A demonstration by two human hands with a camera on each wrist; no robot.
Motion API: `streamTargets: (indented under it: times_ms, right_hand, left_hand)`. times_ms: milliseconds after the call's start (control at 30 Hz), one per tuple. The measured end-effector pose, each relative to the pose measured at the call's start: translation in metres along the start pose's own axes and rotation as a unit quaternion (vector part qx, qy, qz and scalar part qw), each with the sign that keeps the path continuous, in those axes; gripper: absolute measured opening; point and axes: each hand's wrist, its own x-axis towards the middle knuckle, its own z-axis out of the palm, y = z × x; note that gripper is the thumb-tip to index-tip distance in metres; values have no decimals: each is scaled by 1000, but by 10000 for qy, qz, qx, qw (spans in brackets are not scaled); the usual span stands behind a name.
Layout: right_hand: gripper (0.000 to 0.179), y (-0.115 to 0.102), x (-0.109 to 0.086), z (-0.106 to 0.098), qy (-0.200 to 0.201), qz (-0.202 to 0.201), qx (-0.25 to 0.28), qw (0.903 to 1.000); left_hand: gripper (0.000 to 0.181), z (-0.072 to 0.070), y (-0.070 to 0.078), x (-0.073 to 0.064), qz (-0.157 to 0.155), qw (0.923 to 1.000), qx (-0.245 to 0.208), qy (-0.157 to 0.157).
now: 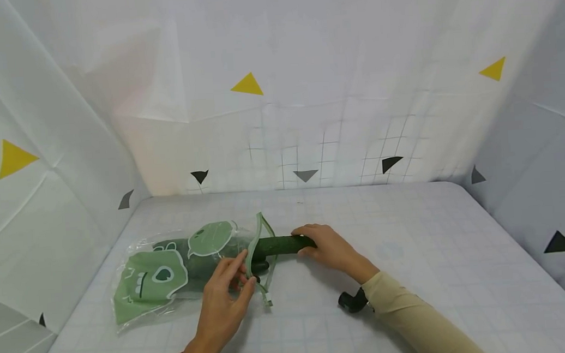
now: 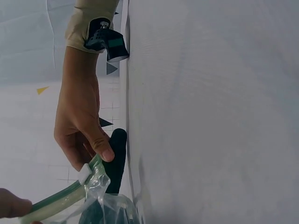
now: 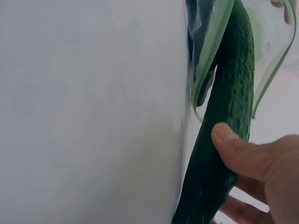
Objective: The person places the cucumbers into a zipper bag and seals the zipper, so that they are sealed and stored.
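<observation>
A clear zip bag with green cartoon faces lies on the table, its green-edged mouth pulled apart and facing right. Dark green cucumbers show through the plastic. One cucumber sticks out of the mouth, and my right hand grips its outer end, the thumb along its side in the right wrist view. My left hand pinches the near part of the bag's rim between thumb and fingers. Below the protruding cucumber, a shorter dark tip shows in the opening. A white slider sits on the bag's green zip strip.
The white table carries a faint grid. White cloth walls with yellow and dark triangles stand behind it and at both sides. A black wrist camera is strapped by my right sleeve.
</observation>
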Motion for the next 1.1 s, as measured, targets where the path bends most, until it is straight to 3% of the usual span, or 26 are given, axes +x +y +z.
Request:
streamTargets:
  times_ms: [100,433,533,767,1100]
  right_hand:
    - [46,7,-5,-2,-74,-24,133,9999]
    - [37,28,-25,-19,-221,702,280,9969]
    - [29,36,-29,-22,-208,695,348,9968]
    - [23,42,-28,-19,116,338,441,9984]
    - [22,31,-14,-13,706,416,530,9952]
  left_hand:
    - [59,0,0,-1,1,10000,20,-21]
    - [59,0,-1,-1,11,10000,-35,-17]
    - [59,0,-1,-1,15,10000,-14,-20]
    - [59,-1,0,0,2,10000,-26,-33]
    - [59,0,0,0,-21,10000,-11,-21]
